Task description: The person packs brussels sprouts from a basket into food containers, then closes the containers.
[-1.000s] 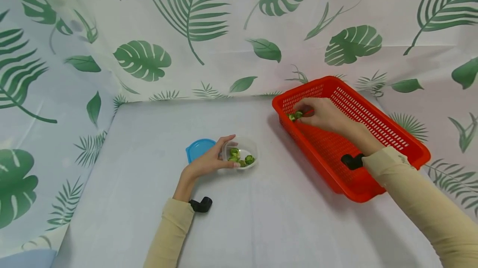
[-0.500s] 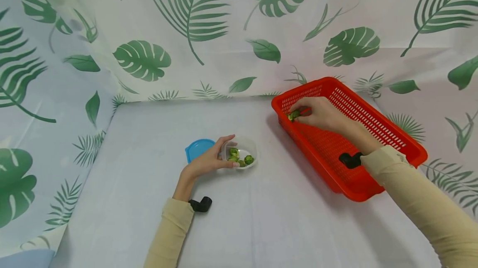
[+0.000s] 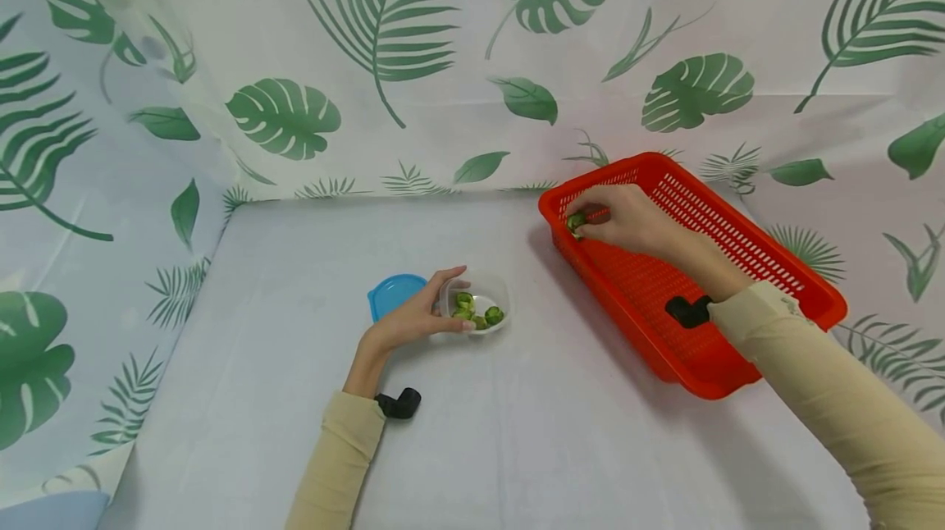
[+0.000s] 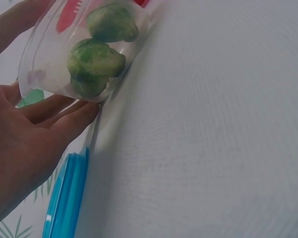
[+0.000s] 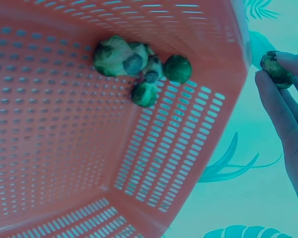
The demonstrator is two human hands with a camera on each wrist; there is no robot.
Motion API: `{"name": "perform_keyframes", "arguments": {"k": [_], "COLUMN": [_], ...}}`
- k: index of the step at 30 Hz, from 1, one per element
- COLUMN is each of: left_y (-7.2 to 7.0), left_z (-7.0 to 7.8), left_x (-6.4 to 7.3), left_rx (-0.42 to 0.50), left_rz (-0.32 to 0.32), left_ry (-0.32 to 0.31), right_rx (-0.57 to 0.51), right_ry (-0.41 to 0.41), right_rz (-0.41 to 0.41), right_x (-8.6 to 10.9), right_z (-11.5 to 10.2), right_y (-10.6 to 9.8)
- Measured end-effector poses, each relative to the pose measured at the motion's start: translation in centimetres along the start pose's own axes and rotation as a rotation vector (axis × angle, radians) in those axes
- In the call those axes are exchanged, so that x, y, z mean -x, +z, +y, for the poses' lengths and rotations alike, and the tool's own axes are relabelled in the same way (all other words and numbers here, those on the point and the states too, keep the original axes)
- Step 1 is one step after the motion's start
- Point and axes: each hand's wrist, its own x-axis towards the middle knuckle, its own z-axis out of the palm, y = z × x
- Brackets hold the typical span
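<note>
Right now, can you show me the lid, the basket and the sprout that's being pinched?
Lid (image 3: pixel 394 296): head view, on its blue top.
Basket (image 3: pixel 642 288): head view, on its bare red floor.
Pinched sprout (image 5: pixel 274 72): right wrist view, on its visible side.

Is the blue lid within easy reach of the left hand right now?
Probably yes: the blue lid lies on the table right beside the left hand, with nothing seen resting on it. That hand holds the clear container, though, so it would likely have to let go first.

Left fingers (image 3: pixel 441 276) wide, right fingers (image 5: pixel 275 103) in a pinch
</note>
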Motion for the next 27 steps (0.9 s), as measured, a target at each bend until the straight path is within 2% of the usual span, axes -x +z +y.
{"name": "perform_keyframes", "arguments": {"k": [9, 18, 27], "left_y": [0.0, 0.0, 0.0], "left_z": [0.0, 0.2, 0.2], "left_x": [0.1, -0.1, 0.1], "left_rx": [-0.008, -0.003, 0.001], "left_rz": [0.002, 0.003, 0.004], "left_ry": [0.002, 0.001, 0.006], "right_rx": [-0.027, 0.006, -0.032], "right_ry": [-0.012, -0.073, -0.103], "right_rz": [-0.024, -0.025, -0.061], "right_x": [-0.5, -1.2, -1.7], "right_z": [-1.0, -2.0, -3.2], "right_y": [0.2, 0.7, 1.4]}}
